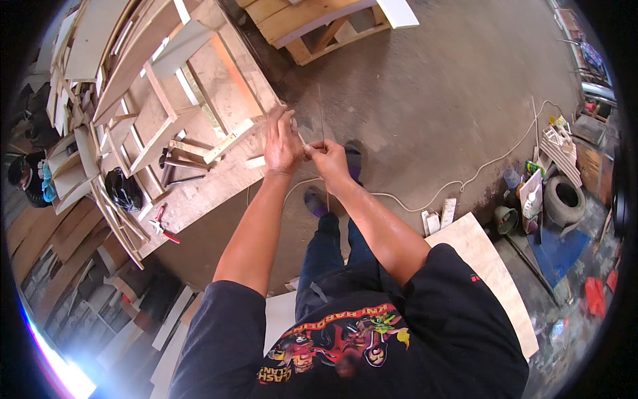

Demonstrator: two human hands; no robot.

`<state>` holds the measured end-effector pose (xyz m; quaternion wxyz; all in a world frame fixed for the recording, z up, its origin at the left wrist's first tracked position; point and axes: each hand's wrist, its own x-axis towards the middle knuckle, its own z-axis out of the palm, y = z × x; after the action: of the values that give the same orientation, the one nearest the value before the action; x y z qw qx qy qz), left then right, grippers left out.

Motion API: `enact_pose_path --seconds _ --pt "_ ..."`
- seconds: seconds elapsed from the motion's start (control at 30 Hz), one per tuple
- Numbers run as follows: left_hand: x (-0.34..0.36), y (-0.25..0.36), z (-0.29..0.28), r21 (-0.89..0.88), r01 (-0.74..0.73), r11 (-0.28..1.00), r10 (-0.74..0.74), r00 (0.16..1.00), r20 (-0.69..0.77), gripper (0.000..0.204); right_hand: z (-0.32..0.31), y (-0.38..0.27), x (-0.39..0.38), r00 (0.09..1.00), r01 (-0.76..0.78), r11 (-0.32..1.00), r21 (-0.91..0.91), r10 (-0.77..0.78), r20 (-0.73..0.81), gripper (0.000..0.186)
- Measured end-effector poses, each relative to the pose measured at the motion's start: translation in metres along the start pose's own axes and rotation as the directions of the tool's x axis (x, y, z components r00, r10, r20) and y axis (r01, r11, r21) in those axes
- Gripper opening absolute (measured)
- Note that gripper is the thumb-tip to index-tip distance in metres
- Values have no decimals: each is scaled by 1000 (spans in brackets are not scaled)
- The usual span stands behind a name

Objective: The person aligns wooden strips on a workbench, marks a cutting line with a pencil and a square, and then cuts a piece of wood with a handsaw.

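Observation:
My left hand [283, 145] is at the corner of a plywood-topped table [193, 206], its fingers held together and bent at the tips. Close beside it, my right hand [328, 161] pinches with thumb and fingers at a small pale, thin piece [306, 147] between the two hands. What that piece is, and what lies under my left fingers, is too small or hidden to make out. Next to my left hand, a pale wooden strip [229, 141] belongs to a wooden frame [159, 90] lying on the table.
A hammer [186, 163] and red-handled pliers [163, 226] lie on the table. A black coil-like bundle [124, 189] is near the frame. A white cord [458, 183] crosses the concrete floor. A wooden bench [312, 26] stands ahead; a tyre [564, 199] is at right.

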<state>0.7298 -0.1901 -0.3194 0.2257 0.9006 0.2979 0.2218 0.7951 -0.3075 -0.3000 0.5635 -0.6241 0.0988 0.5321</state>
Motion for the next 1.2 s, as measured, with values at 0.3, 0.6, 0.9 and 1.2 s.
enact_pose_path --seconds 0.3,0.6,0.9,1.2 --pt "-21 47 -81 -198 269 943 -259 963 74 19 -20 -18 -44 852 419 905 -78 -361 379 9" --pt "-89 51 -220 -453 656 604 -416 744 523 36 40 -33 -124 739 381 922 -73 -256 624 24" --pt "-178 22 -354 -601 642 475 -548 751 368 35 164 19 -224 690 467 882 -68 -315 652 30" --pt "-232 -12 -438 -956 258 -138 -798 543 262 28 244 56 -312 798 409 873 -268 -200 568 14"
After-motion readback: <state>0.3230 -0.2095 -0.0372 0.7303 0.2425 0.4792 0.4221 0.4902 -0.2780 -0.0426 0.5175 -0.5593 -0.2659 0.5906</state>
